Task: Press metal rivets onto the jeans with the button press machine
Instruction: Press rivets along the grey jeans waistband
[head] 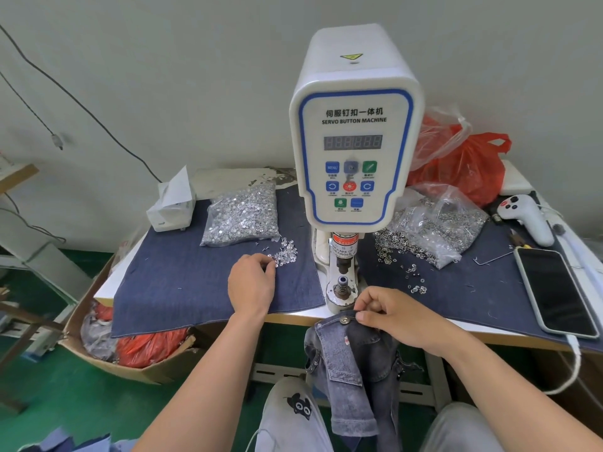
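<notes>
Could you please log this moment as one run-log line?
left hand: picking loose rivets off cloth | right hand: pinching jeans waistband below press | die: empty

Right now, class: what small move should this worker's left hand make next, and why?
Probably pinch one piece from the loose rivets and carry it to the lower die. The left hand has its fingertips at that pile, the die looks bare, and the right hand holds the jeans just below the press.
</notes>
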The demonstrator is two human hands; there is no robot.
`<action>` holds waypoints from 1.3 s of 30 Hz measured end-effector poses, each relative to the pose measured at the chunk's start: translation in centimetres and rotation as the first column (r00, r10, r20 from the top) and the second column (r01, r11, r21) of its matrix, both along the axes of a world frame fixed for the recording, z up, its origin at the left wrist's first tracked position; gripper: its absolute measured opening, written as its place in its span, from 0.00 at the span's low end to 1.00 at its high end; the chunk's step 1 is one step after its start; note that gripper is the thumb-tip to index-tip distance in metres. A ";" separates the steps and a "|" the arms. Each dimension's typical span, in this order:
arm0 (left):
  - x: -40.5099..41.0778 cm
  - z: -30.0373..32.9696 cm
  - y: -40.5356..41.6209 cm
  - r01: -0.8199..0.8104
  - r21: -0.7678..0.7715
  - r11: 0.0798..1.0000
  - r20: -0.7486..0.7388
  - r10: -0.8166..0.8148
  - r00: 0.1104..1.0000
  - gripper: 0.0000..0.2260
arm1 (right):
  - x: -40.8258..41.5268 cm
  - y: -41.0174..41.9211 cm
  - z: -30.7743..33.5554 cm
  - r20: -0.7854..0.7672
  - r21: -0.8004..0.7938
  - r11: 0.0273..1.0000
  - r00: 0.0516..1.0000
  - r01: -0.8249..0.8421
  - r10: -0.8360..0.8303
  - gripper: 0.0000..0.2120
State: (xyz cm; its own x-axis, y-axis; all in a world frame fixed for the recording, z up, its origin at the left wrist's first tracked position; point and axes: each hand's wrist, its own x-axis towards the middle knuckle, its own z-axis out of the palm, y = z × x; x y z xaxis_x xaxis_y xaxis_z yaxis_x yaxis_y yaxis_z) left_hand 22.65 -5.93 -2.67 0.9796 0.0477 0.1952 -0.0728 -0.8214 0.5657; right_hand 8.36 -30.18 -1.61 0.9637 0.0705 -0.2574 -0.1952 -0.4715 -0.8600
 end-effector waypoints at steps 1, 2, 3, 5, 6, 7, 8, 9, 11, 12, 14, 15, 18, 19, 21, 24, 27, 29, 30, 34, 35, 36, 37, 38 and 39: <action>0.0 0.0 0.1 0.005 -0.005 1.000 -0.001 -0.005 1.000 0.09 | 0.0 0.0 0.0 0.001 0.001 1.000 1.000 0.001 -0.001 0.02; 0.0 0.1 0.2 0.008 -0.014 1.000 -0.005 -0.008 1.000 0.09 | 0.0 0.0 0.0 0.002 0.001 1.000 1.000 0.001 -0.001 0.02; 0.1 0.1 0.3 0.008 -0.029 1.000 -0.011 -0.008 1.000 0.09 | 0.0 0.0 0.0 0.002 0.002 1.000 1.000 0.001 -0.001 0.02; 0.1 0.2 0.4 0.009 -0.061 0.998 -0.021 -0.010 1.000 0.08 | 0.0 0.0 0.0 0.002 0.006 1.000 1.000 -0.002 0.002 0.02; 0.2 0.2 0.5 0.011 -0.074 0.997 -0.029 -0.014 0.999 0.08 | 0.0 0.1 0.0 0.004 0.006 1.000 1.000 -0.004 0.004 0.02; 0.3 0.3 0.5 0.015 -0.083 0.996 -0.042 -0.018 0.999 0.08 | 0.0 0.1 0.0 0.005 0.004 1.000 1.000 -0.004 0.004 0.02; 0.3 0.3 0.4 0.017 -0.090 0.996 -0.054 -0.021 0.998 0.08 | 0.0 0.1 0.0 0.008 0.002 1.000 1.000 -0.004 0.004 0.02; 0.4 0.3 0.5 0.017 -0.096 0.995 -0.062 -0.023 0.998 0.07 | 0.0 0.1 -0.1 0.010 -0.001 1.000 1.000 -0.005 0.005 0.02; 0.4 0.3 0.5 0.016 -0.107 0.994 -0.067 -0.023 0.997 0.06 | 0.0 0.1 -0.1 0.011 -0.002 1.000 1.000 -0.009 0.009 0.02; 0.4 0.3 0.5 0.018 -0.109 0.994 -0.064 -0.025 0.998 0.06 | 0.0 0.1 -0.1 0.010 -0.001 1.000 1.000 -0.012 0.012 0.02; 0.3 0.4 0.6 0.021 -0.115 0.993 -0.055 -0.028 0.998 0.06 | 0.0 0.0 -0.2 0.014 -0.006 1.000 1.000 -0.015 0.015 0.02; 0.3 0.4 0.6 0.020 -0.124 0.992 -0.053 -0.027 0.998 0.06 | 0.0 0.0 -0.2 0.016 -0.011 1.000 1.000 -0.017 0.017 0.02; 0.3 0.6 0.6 0.013 -0.160 0.987 -0.064 -0.024 0.998 0.06 | 0.1 -0.1 -0.2 0.017 -0.014 1.000 1.000 -0.024 0.024 0.01; 0.4 0.6 0.6 0.012 -0.173 0.985 -0.069 -0.025 0.997 0.06 | 0.1 -0.1 -0.3 0.017 -0.015 1.000 1.000 -0.026 0.026 0.01; 0.4 0.7 0.7 0.013 -0.201 0.979 -0.077 -0.029 0.997 0.06 | 0.1 -0.1 -0.3 0.018 -0.015 1.000 0.999 -0.027 0.027 0.02; 0.3 0.6 0.7 0.015 -0.223 0.975 -0.088 -0.035 0.995 0.05 | 0.1 -0.2 -0.3 0.020 -0.018 0.999 0.999 -0.031 0.032 0.01; 0.1 0.6 0.6 0.024 -0.232 0.972 -0.089 -0.046 0.995 0.06 | 0.1 -0.2 -0.4 0.025 -0.016 0.999 0.999 -0.031 0.031 0.02; 0.1 0.6 0.7 0.036 -0.231 0.972 -0.085 -0.057 0.995 0.06 | 0.1 -0.2 -0.5 0.028 -0.021 0.999 0.999 -0.032 0.032 0.02; 0.1 0.6 0.7 0.043 -0.225 0.973 -0.085 -0.064 0.994 0.06 | 0.1 -0.2 -0.5 0.029 -0.022 0.999 0.999 -0.032 0.033 0.02; 0.0 0.8 0.9 0.061 -0.280 0.958 -0.085 -0.088 0.992 0.11 | 0.1 -0.2 -0.4 0.025 -0.026 0.999 0.999 -0.034 0.035 0.01; 0.0 0.8 0.8 0.042 -0.366 0.930 -0.107 -0.087 0.990 0.12 | 0.1 -0.2 -0.4 0.023 -0.026 0.999 0.999 -0.034 0.034 0.01; 0.0 1.0 0.7 -0.001 -0.496 0.868 -0.155 -0.088 0.984 0.12 | 0.1 -0.2 -0.4 0.022 -0.026 0.999 0.999 -0.033 0.033 0.01; -0.1 1.2 0.4 -0.059 -0.633 0.772 -0.221 -0.107 0.969 0.12 | 0.1 -0.2 -0.4 0.023 -0.025 0.999 0.999 -0.031 0.032 0.01; -0.4 1.4 0.0 -0.119 -0.740 0.662 -0.284 -0.147 0.948 0.11 | 0.1 -0.2 -0.4 0.023 -0.024 0.999 0.999 -0.030 0.031 0.01; -0.8 1.6 -0.5 -0.163 -0.815 0.556 -0.324 -0.204 0.924 0.11 | 0.1 -0.2 -0.4 0.022 -0.024 0.999 0.999 -0.031 0.031 0.01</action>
